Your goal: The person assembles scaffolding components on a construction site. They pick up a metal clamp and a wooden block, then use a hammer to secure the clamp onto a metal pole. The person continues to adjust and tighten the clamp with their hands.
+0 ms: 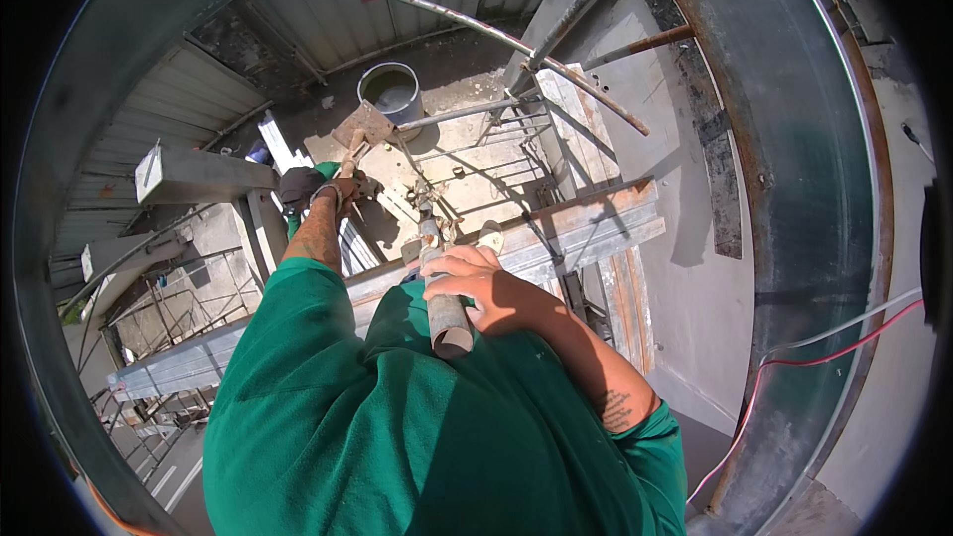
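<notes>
My right hand (467,283) is closed around a grey metal pipe (449,326), whose open end points toward my green shirt. Farther along that pipe sits a mortar-spattered clamp (432,230). My left arm reaches forward and down, and the left hand (344,191) looks closed, in shadow. What it grips is too small and dark to make out. Close beside it is another person in a dark cap (298,189) and green clothing. Just beyond the hand is a rusty square plate (364,126); whether either of us holds it is unclear.
A bucket of murky liquid (391,91) stands below on a platform. A long metal beam (536,250) crosses in front of me. A rusty tube (467,22) slants overhead, and a large curved steel beam (809,199) with a red wire (759,387) rises at right.
</notes>
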The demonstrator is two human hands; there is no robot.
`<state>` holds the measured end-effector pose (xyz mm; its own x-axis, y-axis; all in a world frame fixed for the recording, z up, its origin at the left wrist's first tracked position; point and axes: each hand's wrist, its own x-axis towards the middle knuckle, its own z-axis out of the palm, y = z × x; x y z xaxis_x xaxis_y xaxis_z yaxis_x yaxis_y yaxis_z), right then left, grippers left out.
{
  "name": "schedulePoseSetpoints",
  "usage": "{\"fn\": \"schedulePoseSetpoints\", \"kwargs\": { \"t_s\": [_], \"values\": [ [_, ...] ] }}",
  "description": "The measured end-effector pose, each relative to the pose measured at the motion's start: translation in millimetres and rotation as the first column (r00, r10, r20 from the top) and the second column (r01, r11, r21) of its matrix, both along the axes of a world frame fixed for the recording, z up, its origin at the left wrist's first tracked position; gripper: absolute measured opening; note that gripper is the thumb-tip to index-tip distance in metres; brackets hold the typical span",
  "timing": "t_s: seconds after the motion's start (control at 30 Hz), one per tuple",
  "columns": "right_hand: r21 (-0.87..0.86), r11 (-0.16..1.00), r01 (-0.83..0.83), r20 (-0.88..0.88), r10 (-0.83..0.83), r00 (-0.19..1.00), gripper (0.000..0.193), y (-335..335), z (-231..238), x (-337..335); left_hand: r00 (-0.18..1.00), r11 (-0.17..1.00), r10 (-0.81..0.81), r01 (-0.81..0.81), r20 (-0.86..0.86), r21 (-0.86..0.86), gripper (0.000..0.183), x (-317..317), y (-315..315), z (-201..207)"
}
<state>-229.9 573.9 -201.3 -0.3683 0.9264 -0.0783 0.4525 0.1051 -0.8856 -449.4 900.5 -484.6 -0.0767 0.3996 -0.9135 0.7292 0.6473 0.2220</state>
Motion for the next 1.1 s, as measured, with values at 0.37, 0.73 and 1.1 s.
{"fn": "schedulePoseSetpoints", "kwargs": {
  "t_s": [0.37, 0.73, 1.1],
  "values": [
    [-0.660, 0.671, 0.338, -0.344, -0.670, 0.658, 0.063, -45, -21, 27, 0.748, 0.736, 0.648, -0.663, -0.142, -0.134, 0.027, -234, -210, -59],
    [-0.967, 0.181, 0.181, -0.202, -0.974, -0.106, 0.047, -104, -25, 60, 0.556, 0.482, 0.818, -0.804, -0.150, -0.349, 0.026, -320, -298, -96],
    [-0.997, 0.039, 0.071, -0.068, -0.883, -0.464, 0.040, -246, -40, 92, 0.857, 0.763, 0.499, -0.505, -0.129, -0.403, 0.016, -290, -219, -66]
  ]
}}
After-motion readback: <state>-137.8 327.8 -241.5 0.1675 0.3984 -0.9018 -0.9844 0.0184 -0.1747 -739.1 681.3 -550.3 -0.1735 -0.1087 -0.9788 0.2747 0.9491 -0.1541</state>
